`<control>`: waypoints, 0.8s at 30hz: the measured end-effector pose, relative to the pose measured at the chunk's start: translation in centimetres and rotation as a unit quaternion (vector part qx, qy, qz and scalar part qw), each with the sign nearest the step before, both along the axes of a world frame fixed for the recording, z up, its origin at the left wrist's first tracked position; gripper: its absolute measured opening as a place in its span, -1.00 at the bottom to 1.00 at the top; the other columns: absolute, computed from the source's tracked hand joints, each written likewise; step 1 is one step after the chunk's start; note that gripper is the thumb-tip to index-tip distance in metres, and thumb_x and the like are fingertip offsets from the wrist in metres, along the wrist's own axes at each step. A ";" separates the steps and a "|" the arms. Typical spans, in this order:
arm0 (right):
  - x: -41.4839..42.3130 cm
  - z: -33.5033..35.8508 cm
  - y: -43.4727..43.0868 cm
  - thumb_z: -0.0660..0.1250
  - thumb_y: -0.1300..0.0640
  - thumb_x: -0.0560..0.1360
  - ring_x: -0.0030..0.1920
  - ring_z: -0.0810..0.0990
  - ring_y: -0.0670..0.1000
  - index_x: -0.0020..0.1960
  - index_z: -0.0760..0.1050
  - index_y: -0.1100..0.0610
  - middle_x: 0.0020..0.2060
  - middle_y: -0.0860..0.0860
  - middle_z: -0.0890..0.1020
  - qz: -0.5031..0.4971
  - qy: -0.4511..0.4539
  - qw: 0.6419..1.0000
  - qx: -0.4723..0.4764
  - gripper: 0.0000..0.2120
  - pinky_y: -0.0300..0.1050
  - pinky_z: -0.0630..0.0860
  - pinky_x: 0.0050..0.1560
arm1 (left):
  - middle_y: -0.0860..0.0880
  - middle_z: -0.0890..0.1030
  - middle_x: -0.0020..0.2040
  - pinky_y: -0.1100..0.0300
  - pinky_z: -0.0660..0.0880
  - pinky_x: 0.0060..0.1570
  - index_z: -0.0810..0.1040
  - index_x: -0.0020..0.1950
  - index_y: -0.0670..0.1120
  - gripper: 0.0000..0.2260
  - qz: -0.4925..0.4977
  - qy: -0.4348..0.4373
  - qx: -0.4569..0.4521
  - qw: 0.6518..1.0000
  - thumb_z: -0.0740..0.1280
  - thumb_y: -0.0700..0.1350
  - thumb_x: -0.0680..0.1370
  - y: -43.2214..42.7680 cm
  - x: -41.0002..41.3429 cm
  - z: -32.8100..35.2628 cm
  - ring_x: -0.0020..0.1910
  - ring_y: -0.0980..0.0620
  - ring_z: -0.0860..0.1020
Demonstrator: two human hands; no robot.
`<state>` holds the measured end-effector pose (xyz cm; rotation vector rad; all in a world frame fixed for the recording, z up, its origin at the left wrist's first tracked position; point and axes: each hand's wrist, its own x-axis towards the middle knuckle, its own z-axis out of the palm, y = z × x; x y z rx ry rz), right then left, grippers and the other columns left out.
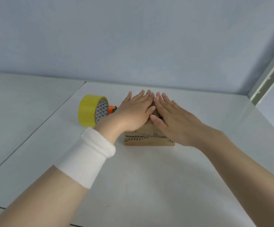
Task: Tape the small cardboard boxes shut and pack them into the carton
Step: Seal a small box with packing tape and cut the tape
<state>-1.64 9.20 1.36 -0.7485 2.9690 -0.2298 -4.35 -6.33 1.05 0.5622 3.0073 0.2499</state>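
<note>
Squarely in the middle of the white table (149, 181) sits a small cardboard box (147, 138), its near side showing the ragged corrugated edges of two layers of flap lying one over the other. Both hands lie flat on its top. The left hand (135, 110) covers the left half, fingers straight and close together, pointing away toward the wall, thumb tucked in toward the middle of the box. The right hand (174, 118) covers the right half in the same way, fingers straight and slightly spread, its thumb reaching in beside the left thumb. The fingertips of the two hands nearly meet at the far edge, and a dark patch of the box top shows in the gap between the thumbs. Neither hand curls round anything. A white wristband (90, 156) wraps the left wrist. Just to the left of the box a roll of yellow tape (87, 110) stands on edge, its core printed with small triangles. Between roll and left hand peeks a small orange object (112, 109) with a touch of green, too hidden to identify. Behind rises a pale blue wall (133, 38).
</note>
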 end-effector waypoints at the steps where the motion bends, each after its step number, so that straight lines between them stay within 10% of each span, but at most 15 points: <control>1: -0.4 0.6 0.0 -0.21 -0.10 0.61 0.50 -0.25 -0.13 0.53 -0.25 0.12 0.53 -0.04 -0.20 0.000 -0.030 1.000 -0.009 -0.43 -0.22 -0.24 0.46 | 0.02 -0.08 0.57 0.06 -0.26 0.47 -0.10 0.56 -0.04 -0.54 -0.002 -0.019 0.006 1.000 -0.13 0.00 0.67 0.0 -0.3 0.3 0.54 0.07 -0.12; 24: -1.5 0.9 -0.2 -0.09 -0.11 0.62 0.53 -0.17 0.05 0.54 -0.08 0.03 0.54 0.03 -0.08 -0.120 0.046 0.991 -0.026 -0.47 0.04 -0.12 0.49 | -0.08 0.46 0.33 0.08 0.32 0.22 0.37 0.36 -0.07 -0.58 0.143 -0.021 0.111 0.983 0.07 0.13 0.62 -0.1 1.5 1.5 0.32 -0.10 0.40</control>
